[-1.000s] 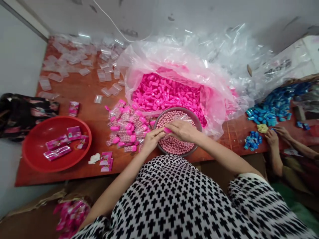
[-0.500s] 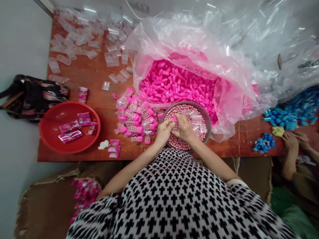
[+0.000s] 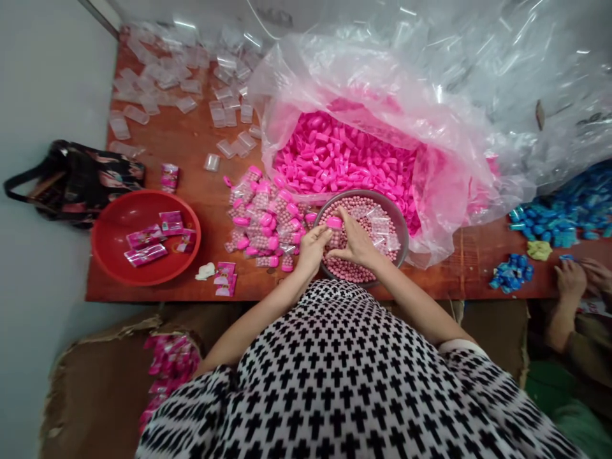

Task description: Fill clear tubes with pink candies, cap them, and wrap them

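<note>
Over a grey bowl (image 3: 404, 237) of pink bead-like balls (image 3: 356, 273), my left hand (image 3: 312, 247) pinches a small clear container with a pink cap (image 3: 333, 222). Pink balls show through its wall. My right hand (image 3: 357, 241) is open around the container's right side, thumb and forefinger spread apart. Whether a fingertip of it still touches the cap, I cannot tell. Several clear empty containers (image 3: 382, 229) lie on the balls in the bowl. Left of my hands is a pile of filled, pink-capped containers (image 3: 262, 220).
Behind the bowl, a big plastic bag (image 3: 444, 134) holds loose pink caps (image 3: 335, 153). Clear containers (image 3: 167, 73) cover the back left. A red basin (image 3: 105, 255) with pink packets stands beside a black bag (image 3: 71, 178). At right, a co-worker's hands (image 3: 571, 277) are near blue packets (image 3: 511, 273).
My right hand's fingers have spread away from the container, and its pink cap now shows in full. The co-worker's hands have shifted slightly. The whole view has shifted a little.
</note>
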